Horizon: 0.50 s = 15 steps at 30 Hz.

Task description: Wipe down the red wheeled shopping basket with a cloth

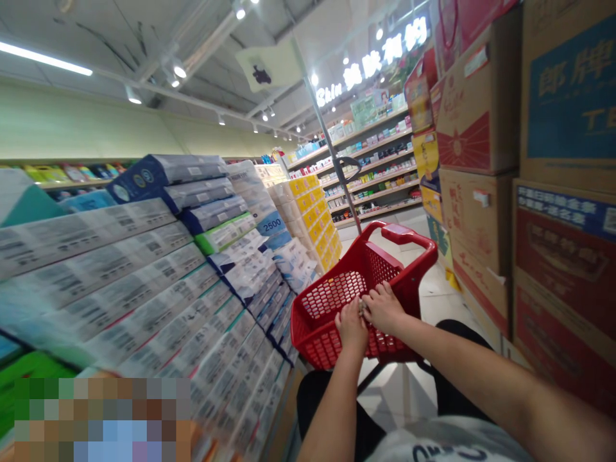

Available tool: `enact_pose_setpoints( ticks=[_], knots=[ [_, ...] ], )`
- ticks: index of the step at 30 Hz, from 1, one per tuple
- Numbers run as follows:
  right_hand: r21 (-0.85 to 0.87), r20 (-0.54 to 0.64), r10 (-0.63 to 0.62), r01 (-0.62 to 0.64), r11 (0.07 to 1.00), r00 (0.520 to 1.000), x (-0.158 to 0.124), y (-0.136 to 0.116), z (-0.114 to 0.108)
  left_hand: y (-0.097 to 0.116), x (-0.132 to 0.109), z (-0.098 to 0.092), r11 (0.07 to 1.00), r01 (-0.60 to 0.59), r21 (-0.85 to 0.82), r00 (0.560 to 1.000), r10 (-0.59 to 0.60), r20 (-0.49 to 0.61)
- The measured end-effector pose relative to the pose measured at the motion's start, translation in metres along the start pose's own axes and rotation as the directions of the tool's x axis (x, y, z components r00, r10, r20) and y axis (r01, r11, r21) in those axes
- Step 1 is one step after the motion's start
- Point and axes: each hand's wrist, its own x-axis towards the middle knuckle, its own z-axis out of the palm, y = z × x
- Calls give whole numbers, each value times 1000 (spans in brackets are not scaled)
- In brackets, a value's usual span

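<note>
Curled fingers of the left hand [353, 326] and right hand [385, 309] meet at the red basket's [344, 285] near edge; I cannot tell whether they grip anything. Above the floor [404, 393], it looks stiff, light; best held by its raised handle [416, 238].

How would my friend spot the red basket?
Look between the stacked packs on the left and cardboard boxes on the right. By the left hand and right hand is the red basket. Unlike those stacks, its sides are full of holes.

Pale green wall [96, 125], ceiling spotlights [134, 97]
</note>
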Motion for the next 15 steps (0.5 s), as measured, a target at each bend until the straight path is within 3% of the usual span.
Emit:
enact_pose_setpoints(
  ticks=[9,15],
  knots=[
    [36,62,-17,15,999,998,2,-10,1,2,2,-13,995,-55,80,993,46,105],
    [11,97,-66,65,998,993,4,-3,-3,4,-1,-10,987,0,163,999,-8,49]
  ],
)
